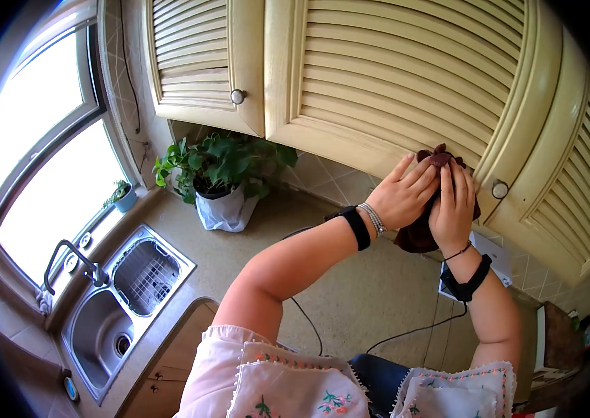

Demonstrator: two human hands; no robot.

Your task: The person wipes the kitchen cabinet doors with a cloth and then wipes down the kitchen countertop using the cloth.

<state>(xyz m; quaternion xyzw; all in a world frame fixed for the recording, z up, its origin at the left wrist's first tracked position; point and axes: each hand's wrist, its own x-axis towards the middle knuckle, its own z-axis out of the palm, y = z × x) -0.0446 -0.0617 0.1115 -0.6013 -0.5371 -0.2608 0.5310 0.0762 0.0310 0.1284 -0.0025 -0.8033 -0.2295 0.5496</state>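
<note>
A dark brown cloth [418, 235] is bunched between my two hands, against the lower part of a cream louvered cabinet door [406, 76]. My left hand [404, 193] lies over the cloth from the left, its fingers pointing up and right. Beside it, my right hand [452, 209] presses on the cloth with its fingers pointing up. Folds of the cloth stick out above the fingertips and hang below the hands. The round door knob [499, 189] is just right of my right hand.
A leafy plant in a white-wrapped pot [224, 211] stands on the counter [337, 279]. At the left are a double steel sink [100, 334] with a faucet [98, 275] and a window [51, 181]. A white object [491, 261] lies behind my right wrist. Dark cables run below my arms.
</note>
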